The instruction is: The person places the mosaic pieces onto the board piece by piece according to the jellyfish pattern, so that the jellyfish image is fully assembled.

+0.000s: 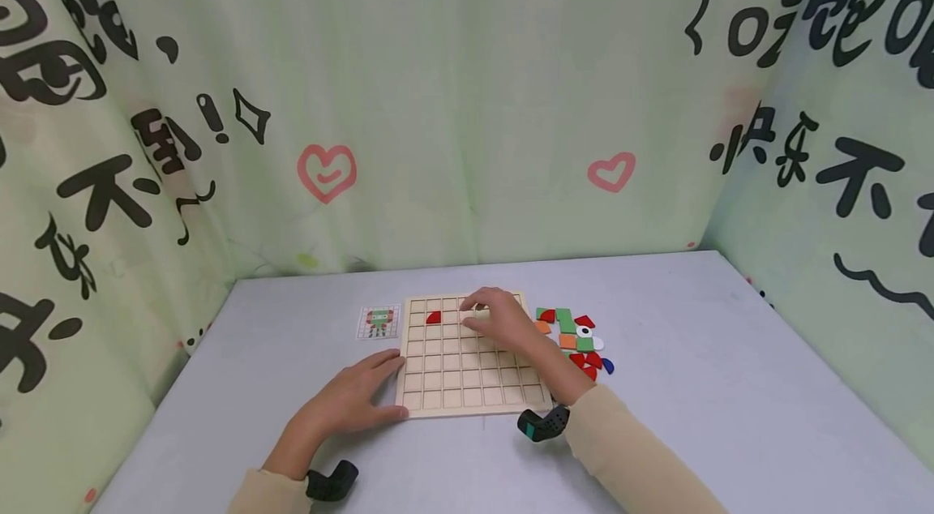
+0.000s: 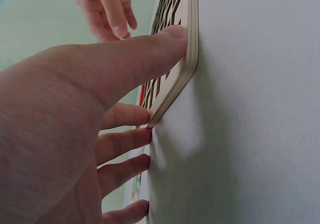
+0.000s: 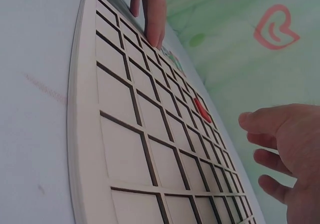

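Backdrop: pale green curtain [image 1: 467,125] with hearts and lettering; before it, a white table [image 1: 671,352]. Wooden grid board [image 1: 452,380] lies well in from the table's left and right edges, nearer the far edge than the far corners. Picture card [image 1: 379,323] just beside the board's left edge; loose coloured pieces [image 1: 567,341] beside its right edge.

One red piece [image 1: 434,318] sits in a cell near the board's far left corner. Your left hand [image 1: 355,396] has its fingers spread, thumb on the board's near left corner, gripping nothing. Your right hand [image 1: 503,321] is over the far part of the board, thumb and fingers parted, no piece visible between them.

Judgement: you appear to be at an early placing step, copying the card. Next move likely calls for picking another piece from the right, checking its cell and turn against the card, while the left hand steadies the board.
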The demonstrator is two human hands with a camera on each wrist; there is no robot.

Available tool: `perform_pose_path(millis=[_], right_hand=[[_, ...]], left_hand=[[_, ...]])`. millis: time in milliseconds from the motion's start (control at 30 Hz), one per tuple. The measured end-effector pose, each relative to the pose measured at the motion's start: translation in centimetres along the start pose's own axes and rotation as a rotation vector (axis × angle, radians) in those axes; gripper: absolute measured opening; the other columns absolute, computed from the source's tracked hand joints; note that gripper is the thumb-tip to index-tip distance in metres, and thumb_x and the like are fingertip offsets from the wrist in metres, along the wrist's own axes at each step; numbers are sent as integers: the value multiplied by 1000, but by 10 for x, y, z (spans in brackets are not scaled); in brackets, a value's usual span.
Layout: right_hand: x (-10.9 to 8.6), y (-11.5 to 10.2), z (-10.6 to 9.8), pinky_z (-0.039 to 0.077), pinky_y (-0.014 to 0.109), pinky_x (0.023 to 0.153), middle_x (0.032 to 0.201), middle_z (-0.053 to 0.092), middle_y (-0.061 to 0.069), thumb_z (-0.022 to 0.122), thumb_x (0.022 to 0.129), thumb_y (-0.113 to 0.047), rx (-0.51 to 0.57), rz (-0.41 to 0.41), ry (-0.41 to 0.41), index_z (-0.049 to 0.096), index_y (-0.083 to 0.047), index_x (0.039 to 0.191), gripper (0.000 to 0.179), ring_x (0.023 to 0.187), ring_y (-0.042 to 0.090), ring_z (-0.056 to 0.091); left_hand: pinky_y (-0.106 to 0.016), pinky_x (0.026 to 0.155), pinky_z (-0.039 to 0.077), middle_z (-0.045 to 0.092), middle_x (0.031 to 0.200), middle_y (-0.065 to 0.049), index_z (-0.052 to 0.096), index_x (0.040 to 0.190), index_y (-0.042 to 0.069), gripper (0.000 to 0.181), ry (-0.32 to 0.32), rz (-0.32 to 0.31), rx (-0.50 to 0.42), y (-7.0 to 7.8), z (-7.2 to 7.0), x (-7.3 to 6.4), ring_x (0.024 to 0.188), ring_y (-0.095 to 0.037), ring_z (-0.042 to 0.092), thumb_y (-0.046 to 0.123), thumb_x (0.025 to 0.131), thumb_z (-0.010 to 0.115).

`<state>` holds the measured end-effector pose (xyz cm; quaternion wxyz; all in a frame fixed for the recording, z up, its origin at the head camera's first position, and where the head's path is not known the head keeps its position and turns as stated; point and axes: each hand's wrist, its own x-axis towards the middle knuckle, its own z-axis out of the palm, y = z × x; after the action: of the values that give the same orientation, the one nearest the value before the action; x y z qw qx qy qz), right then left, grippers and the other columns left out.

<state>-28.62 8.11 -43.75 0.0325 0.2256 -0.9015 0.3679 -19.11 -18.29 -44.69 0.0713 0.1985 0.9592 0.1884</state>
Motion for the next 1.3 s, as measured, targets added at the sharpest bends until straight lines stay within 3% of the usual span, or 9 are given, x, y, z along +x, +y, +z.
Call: perform_pose_path(millis=[500, 833, 1300], right_hand=[[-18, 8, -20, 51, 33, 82, 107, 69, -1, 72, 87, -17, 26, 30, -33, 72, -11, 107, 21, 99, 18, 57], [-29, 18, -32, 50, 38, 85, 107, 70, 2, 72, 87, -16, 10, -20, -3, 72, -9, 106, 20, 97, 21, 58], [-53, 31, -55, 53, 47, 91, 110, 69, 6, 72, 86, -15, -30, 40, 22, 72, -9, 103, 18, 105, 29, 61]], left_hand=[[-55, 110, 37, 41, 151, -11, 46, 143, 8, 78, -2, 2, -7, 1, 0, 0, 139, -33, 40, 46, 81, 74], [-55, 110, 38, 42, 151, -11, 47, 142, 7, 78, -6, 4, -11, 0, 0, 0, 139, -33, 41, 45, 80, 75], [-54, 109, 38, 42, 151, -11, 47, 142, 7, 78, 6, 17, -2, -2, 1, 1, 139, -33, 41, 45, 81, 74]])
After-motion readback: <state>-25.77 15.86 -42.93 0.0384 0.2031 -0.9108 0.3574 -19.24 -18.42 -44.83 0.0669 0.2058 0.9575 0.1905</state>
